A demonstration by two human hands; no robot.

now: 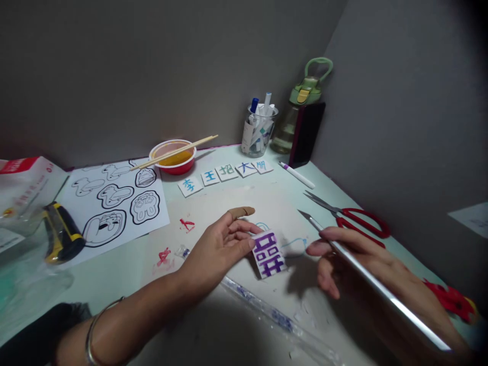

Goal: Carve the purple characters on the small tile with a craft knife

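Note:
My left hand pinches a small white card by its upper left corner, between thumb and fingers. Purple block-like strokes cover the card's face, which is tilted toward me. A tan bandage wraps one finger of that hand. To the right, my right hand grips a slim silver craft knife like a pen. Its pointed blade is up and to the left, apart from the card. Beneath both hands lies a pale board with red and blue marks. A clear plastic sleeve crosses below the card.
Several lettered cards form a row behind. Beyond stand a red bowl with chopsticks, a marker cup, a green bottle and a phone. Red-handled scissors lie right; a printed sheet lies left.

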